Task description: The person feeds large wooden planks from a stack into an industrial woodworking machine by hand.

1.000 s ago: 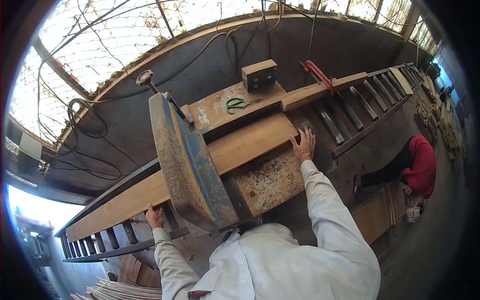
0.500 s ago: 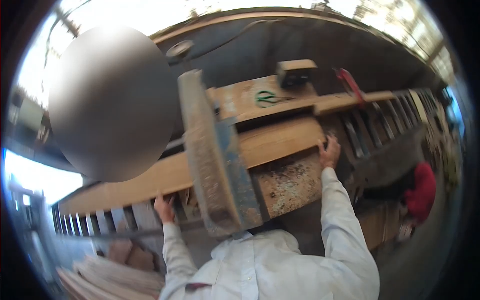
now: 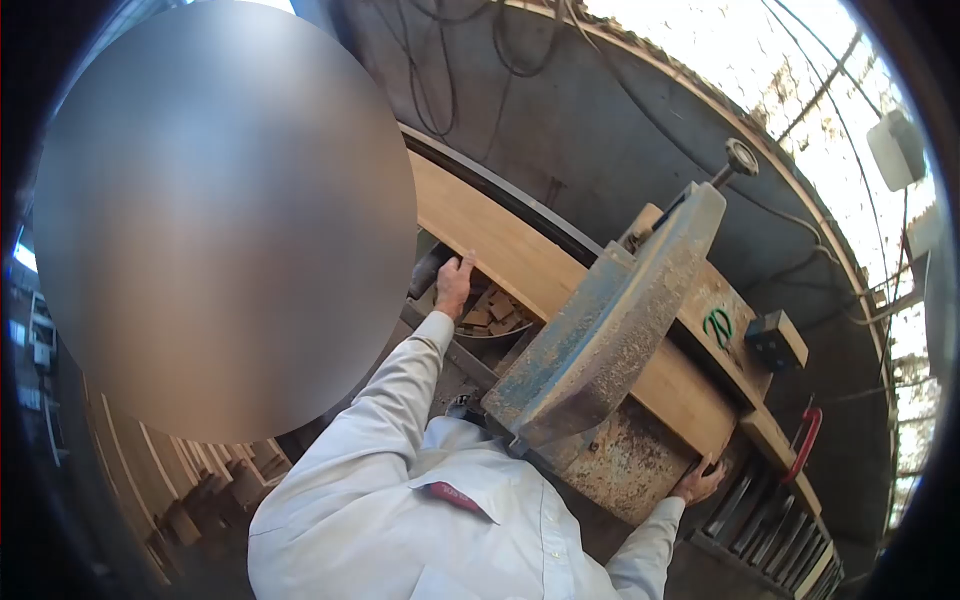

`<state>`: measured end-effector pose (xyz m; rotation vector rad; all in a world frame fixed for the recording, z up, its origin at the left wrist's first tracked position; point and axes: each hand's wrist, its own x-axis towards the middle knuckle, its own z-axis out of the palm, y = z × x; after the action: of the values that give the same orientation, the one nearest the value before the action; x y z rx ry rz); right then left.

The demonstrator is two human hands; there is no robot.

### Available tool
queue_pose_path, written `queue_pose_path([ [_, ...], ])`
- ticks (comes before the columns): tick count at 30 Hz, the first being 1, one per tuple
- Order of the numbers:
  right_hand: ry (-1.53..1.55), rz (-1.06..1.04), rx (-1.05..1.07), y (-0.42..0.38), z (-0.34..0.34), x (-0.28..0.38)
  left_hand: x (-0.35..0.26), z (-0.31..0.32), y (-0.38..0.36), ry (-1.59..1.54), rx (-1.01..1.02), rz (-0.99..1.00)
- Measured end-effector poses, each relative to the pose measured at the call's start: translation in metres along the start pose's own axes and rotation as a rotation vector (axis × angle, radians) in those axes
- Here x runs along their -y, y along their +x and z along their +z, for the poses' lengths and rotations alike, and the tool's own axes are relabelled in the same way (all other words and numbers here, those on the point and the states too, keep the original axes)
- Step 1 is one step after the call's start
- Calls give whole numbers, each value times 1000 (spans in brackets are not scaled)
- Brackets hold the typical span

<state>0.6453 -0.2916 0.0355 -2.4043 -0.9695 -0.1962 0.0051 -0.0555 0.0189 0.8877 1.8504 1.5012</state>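
Observation:
A long pale wooden board (image 3: 500,240) runs diagonally beneath the dusty blue and rusty arm (image 3: 620,330) of a machine and shows again on its other side. My left hand (image 3: 453,287) holds the board's near edge, thumb at the top and the other fingers partly hidden. At the board's lower right end, my right hand (image 3: 700,482) grips the corner, beside the speckled, rusty machine table (image 3: 640,455).
Wood offcuts (image 3: 492,312) lie in a round container below the board. A red clamp (image 3: 803,445), a dark block (image 3: 777,340) and metal rollers (image 3: 765,520) are at the right. Wooden strips (image 3: 150,470) stand at lower left. A blurred oval covers the upper left.
The view has swung left and tilted, so the machine appears further right. Both hands remain on the board, and my left hand now shows nearer the machine table's far side.

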Motion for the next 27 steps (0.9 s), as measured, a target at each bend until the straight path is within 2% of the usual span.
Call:
queue_pose_path([
  [8, -87, 58, 20, 1, 1, -5, -4, -3, 0, 21, 39, -28],
  [11, -132, -46, -59, 5, 11, -20, 36, 7, 18, 25, 32, -1],
  [13, -106, -8, -18, 4, -1, -5, 25, 5, 13, 143, 16, -28],
  [15, -112, -19, -22, 5, 7, -12, 10, 1, 4, 199, -21, 74],
  [20, -151, -41, -52, 10, 18, -27, 17, 3, 7, 110, 0, 68],
  [23, -98, -57, -461, -14, 25, 2, 7, -3, 4, 119, 33, 19],
  [27, -117, -74, -320, -18, -3, 31, 4, -2, 1, 72, 12, 64],
])
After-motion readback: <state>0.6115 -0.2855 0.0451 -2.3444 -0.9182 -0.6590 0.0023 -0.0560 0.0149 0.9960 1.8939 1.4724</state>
